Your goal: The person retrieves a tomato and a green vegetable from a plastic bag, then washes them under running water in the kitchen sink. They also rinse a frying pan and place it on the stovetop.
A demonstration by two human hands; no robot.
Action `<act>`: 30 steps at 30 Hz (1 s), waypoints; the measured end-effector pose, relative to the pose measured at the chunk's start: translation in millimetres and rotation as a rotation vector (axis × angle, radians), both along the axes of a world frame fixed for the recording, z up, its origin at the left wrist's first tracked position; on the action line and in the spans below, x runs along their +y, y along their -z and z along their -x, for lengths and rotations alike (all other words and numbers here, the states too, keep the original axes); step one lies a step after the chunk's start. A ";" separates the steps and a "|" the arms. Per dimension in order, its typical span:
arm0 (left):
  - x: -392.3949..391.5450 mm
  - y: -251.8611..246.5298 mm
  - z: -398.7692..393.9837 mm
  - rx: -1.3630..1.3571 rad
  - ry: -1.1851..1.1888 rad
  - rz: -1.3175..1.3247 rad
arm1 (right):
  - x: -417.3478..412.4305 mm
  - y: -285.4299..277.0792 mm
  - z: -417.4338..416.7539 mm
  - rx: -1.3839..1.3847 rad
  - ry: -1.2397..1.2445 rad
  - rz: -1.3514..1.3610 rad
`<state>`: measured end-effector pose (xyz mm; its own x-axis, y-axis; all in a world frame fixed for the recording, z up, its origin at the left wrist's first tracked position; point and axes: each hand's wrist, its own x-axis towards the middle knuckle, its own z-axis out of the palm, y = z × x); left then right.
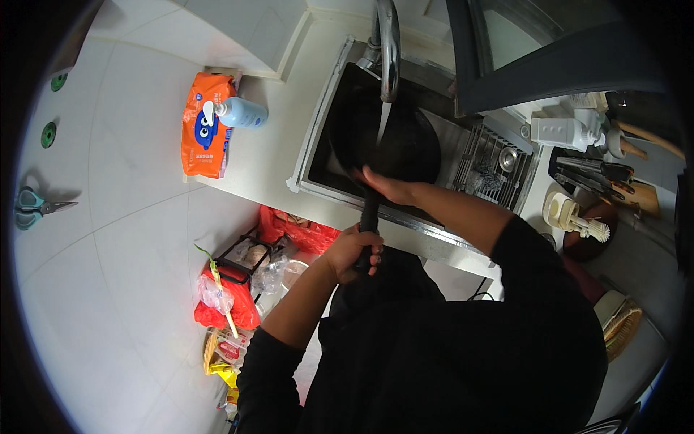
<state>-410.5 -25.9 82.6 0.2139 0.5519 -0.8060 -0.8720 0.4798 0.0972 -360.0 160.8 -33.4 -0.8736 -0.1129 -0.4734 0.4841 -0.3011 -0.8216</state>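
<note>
My left hand (355,254) is wrapped around the dark handle (370,211) of a black frying pan (415,138). The pan is held in the sink (320,176), under a chrome faucet (389,59). A stream of water (384,122) runs from the spout into it. My right hand (391,187) is at the pan's near rim, beside the base of the handle. Its fingers reach over the dark inside, where shadow hides their tips and anything under them.
Left of the sink, a blue pump bottle (244,113) and an orange wipes pack (206,146) lie on the counter. A metal drying rack (471,157) spans the sink's right side. Knives (593,173) and a bottle brush (593,228) stand further right. An open window frame (542,76) juts in above.
</note>
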 end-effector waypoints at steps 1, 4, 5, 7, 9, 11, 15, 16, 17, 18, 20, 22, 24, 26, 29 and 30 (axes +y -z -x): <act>-1.3 0.0 5.1 0.008 -0.010 0.003 | 16.5 3.0 -19.1 -0.060 -0.124 -0.219; -9.7 2.2 7.5 -0.026 0.012 -0.011 | 46.4 27.1 -50.9 -0.247 -0.520 -0.867; -12.7 2.3 6.1 -0.040 0.018 -0.002 | 48.0 42.3 -45.2 -0.243 -0.434 -1.039; -11.9 -9.4 0.3 -0.102 0.006 0.002 | 52.3 70.9 -22.6 -0.222 -0.253 -1.375; -8.2 -14.7 -3.9 -0.128 -0.008 0.004 | 46.9 55.6 16.9 -0.335 -0.089 -1.208; -1.8 -19.3 -7.8 -0.129 0.018 0.003 | 24.6 57.0 41.3 -0.352 -0.001 -1.098; -1.2 -3.7 -9.1 -0.124 -0.015 0.008 | -10.5 42.1 19.2 -0.127 0.080 -0.247; -2.5 1.0 -6.5 -0.105 -0.028 -0.003 | -9.9 13.7 2.1 -0.066 0.123 0.160; -3.8 5.1 -2.3 -0.089 -0.027 -0.012 | 1.4 14.9 -20.1 -0.135 -0.012 0.145; -7.4 6.8 -0.1 -0.077 -0.027 -0.013 | 11.6 19.8 -42.5 -0.209 -0.150 0.138; -13.5 6.2 6.3 -0.078 -0.043 -0.024 | 33.0 23.5 -59.8 -0.295 -0.362 -0.381; -17.6 4.0 6.4 -0.082 -0.030 -0.022 | 55.2 31.3 -64.2 -0.365 -0.565 -0.906; -20.5 -5.7 3.3 -0.093 0.016 -0.004 | 67.4 59.5 -55.6 -0.355 -0.498 -1.344; -18.8 -14.3 -2.3 -0.126 0.014 -0.003 | 69.5 94.0 -33.3 -0.279 -0.115 -1.609; -11.7 -24.2 -9.0 -0.162 0.015 0.004 | 64.6 118.1 34.5 -0.433 0.324 -1.732; -9.5 -26.1 -9.3 -0.171 0.016 0.007 | 58.2 124.1 53.8 -0.529 0.429 -1.741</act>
